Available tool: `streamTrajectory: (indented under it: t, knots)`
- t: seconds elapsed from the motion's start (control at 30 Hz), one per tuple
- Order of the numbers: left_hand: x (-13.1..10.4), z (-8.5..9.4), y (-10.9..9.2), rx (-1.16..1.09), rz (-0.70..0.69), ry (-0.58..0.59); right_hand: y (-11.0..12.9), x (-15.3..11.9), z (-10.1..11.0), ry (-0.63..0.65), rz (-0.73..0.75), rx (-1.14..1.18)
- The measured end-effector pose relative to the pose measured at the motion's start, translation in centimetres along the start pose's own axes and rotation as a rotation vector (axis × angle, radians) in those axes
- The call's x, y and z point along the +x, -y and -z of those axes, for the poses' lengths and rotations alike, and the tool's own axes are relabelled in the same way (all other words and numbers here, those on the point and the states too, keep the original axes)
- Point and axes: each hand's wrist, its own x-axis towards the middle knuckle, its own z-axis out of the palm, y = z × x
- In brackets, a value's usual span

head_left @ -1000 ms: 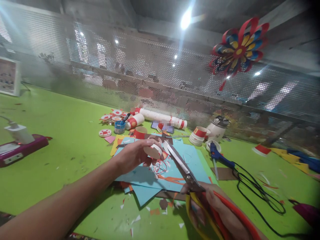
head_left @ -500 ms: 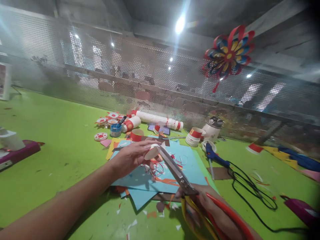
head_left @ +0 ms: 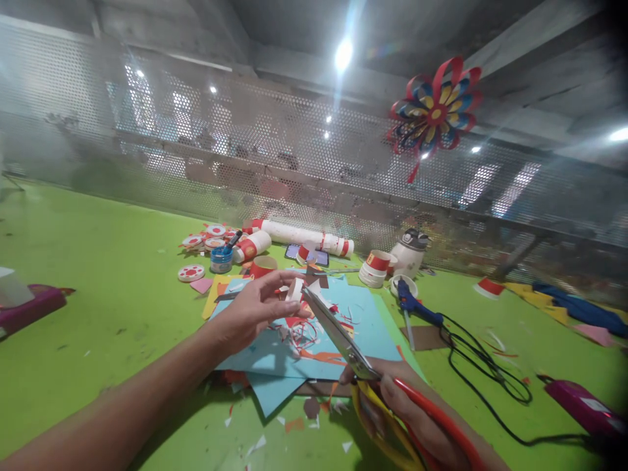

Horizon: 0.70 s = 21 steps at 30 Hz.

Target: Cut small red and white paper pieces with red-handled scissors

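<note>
One grip [head_left: 417,420], the right, holds long-bladed scissors [head_left: 337,332]

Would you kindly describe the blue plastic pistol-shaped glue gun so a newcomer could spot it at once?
On the green tabletop, find the light blue paper sheets near the middle. To their right lies the blue plastic pistol-shaped glue gun. Unlike the white round ring and brown flat cardboard beside it, it is blue and trails a long black cord.

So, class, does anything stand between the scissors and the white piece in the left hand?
Nothing visible does. The scissors in the right hand have their tips beside the white piece; whether they touch it is unclear.
</note>
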Motion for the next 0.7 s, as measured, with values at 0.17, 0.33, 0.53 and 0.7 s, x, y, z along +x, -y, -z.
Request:
streamTrajectory:
  t: [0.17,0.33,0.53,0.7]
  knots:
    - [0.1,-0.3,0.2,0.075,-0.025,-0.027,0.9,0.9,-0.3,-0.037,0.127,-0.287]
    - [0.3,0.0,0.6,0.254,-0.072,-0.061,0.1,1.7,0.1,-0.007,0.184,-0.471]
    - [0.3,0.0,0.4,0.475,-0.09,-0.189,0.6,1.7,-0.2,-0.066,0.175,-0.516]
    - [0.4,-0.1,0.4,0.614,-0.167,-0.217,0.3,1.7,-0.8,-0.091,0.125,-0.656]
